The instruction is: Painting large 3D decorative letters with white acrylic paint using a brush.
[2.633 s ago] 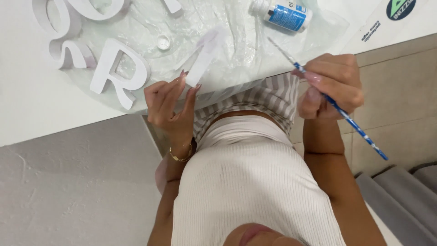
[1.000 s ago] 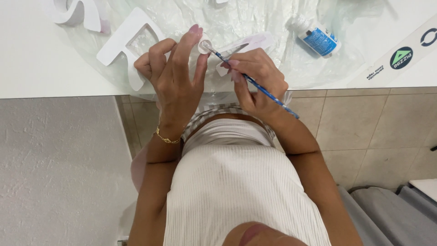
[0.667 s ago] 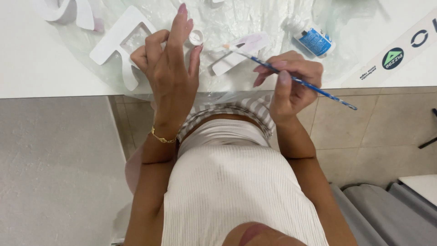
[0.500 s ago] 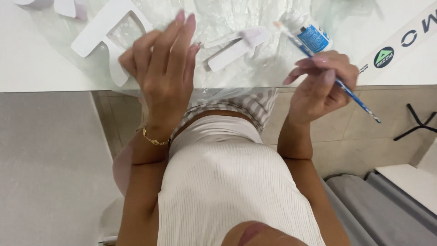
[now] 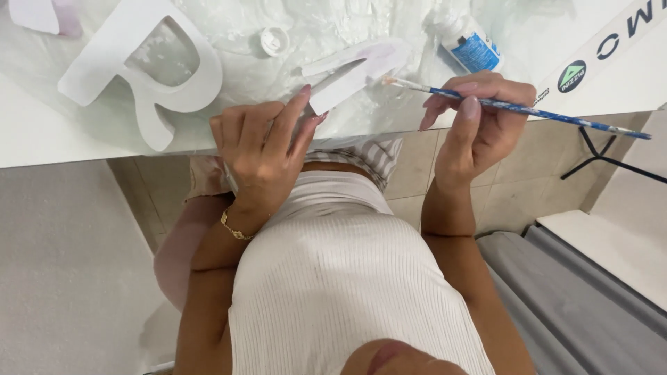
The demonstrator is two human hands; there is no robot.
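Observation:
My left hand pinches the near end of a flat white cutout piece that lies on the plastic-covered white table. My right hand grips a thin blue paintbrush, its pale bristle tip pointing left and almost touching the piece's far end. A small white bottle cap sits just beyond the piece. A white paint bottle with a blue label lies past my right hand.
A large white letter cutout lies at the left on crinkled clear plastic sheet. Another white shape shows at the top left corner. Tiled floor, a grey cushion and black chair legs are at the right.
The cap my left hand was at now sits on the table, and that hand holds the white piece. My right hand brought the brush tip back left to the piece.

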